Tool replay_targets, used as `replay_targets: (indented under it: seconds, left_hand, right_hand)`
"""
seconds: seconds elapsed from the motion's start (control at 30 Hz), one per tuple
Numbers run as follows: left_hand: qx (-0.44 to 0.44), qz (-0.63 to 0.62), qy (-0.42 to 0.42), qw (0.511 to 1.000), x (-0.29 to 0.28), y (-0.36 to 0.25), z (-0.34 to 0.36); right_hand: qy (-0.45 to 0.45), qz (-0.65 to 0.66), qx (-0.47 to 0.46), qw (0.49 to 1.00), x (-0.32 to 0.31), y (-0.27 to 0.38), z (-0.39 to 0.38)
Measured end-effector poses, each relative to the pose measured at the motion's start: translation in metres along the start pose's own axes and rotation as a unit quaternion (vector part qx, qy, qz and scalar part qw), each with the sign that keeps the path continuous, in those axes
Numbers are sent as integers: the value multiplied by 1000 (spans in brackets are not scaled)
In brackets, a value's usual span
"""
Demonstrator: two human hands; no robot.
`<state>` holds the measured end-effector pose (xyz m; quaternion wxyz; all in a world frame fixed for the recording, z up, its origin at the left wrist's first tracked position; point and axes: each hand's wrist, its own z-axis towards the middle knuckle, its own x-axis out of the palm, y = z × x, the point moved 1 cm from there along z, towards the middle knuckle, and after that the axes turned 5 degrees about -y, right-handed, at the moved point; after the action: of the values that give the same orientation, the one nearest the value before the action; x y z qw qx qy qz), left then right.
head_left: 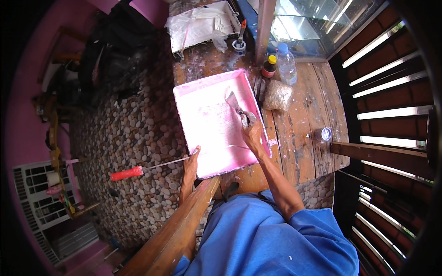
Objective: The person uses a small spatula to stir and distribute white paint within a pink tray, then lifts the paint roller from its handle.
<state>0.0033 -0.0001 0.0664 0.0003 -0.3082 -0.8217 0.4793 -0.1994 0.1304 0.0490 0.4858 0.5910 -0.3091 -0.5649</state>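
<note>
A pink-stained paint tray (198, 92) lies on the wooden table (304, 133), tilted toward me. My right hand (252, 133) grips a putty knife (232, 102) whose blade rests on the tray's floor near the upper right. My left hand (189, 166) clasps the tray's near left edge, thumb over the rim. A roller frame with a red handle (126, 173) sticks out to the left from under that edge. My blue shirt fills the lower middle.
A clear water bottle (286, 63), a dark bottle with a yellow cap (270, 66), a bag of granules (277, 95) and a small tin (323, 134) stand right of the tray. A plastic-covered tray (202, 25) lies behind. Pebble floor is to the left, a wooden rail (175, 232) below.
</note>
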Motion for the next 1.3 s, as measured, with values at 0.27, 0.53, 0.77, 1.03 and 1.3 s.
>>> replay_targets:
  seconds: [0.27, 0.53, 0.77, 1.03, 1.3]
  left_hand:
    - [15, -4, 13, 1000, 0, -6, -5]
    - [7, 4, 10, 1000, 4, -10, -7]
    - [15, -9, 25, 1000, -2, 5, 4]
    - [-21, 11, 10, 1000, -7, 6, 5]
    - [-12, 25, -4, 1000, -3, -6, -5]
  right_hand:
    - [-5, -1, -20, 1000, 6, 4, 3]
    - [28, -243, -30, 969, -12, -26, 13]
    - [-19, -39, -46, 998, -8, -28, 15]
    - [-29, 7, -51, 998, 7, 5, 19]
    - [6, 37, -38, 999, 22, 4, 12]
